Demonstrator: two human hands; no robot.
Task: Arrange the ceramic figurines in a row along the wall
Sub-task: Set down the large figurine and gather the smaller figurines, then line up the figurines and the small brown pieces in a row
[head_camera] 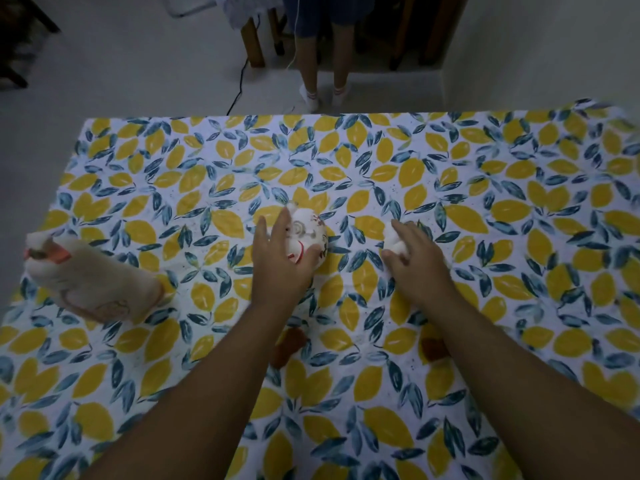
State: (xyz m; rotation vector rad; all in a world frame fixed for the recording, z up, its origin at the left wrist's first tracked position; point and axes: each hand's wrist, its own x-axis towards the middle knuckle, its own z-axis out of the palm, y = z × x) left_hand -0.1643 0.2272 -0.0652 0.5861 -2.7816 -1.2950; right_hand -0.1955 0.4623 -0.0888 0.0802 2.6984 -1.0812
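Head view, single frame. Item one: round white ceramic figurine (308, 237) with red and dark painted marks, near the middle of the table, the left hand (277, 261) cupped over its near side, fingers spread around it. Item two: small white figurine (398, 242), just right of the first, largely covered by the right hand (415, 261), whose fingers curled over it; whether the grip was closed could not be told. Item three: larger cream figurine (93, 282) with an orange beak-like part, lying tilted at the table's left edge, well apart from both hands, blurred.

Surface: tablecloth (519, 237) printed with yellow lemons and blue-green leaves on white, covering the whole tabletop. Two small brown shapes (289, 344) lay on the cloth, partly behind the forearms; their nature was not legible.

Room: pale floor (138, 64) beyond the far table edge; pale wall (536, 46) meeting the table's right far corner. A second person's legs (325, 64) in white socks stood past the table, cut off at the top of the frame. Wooden furniture legs (254, 43) and a dark cable (239, 88) lay beside them. Dim light; edges of frame smeared.
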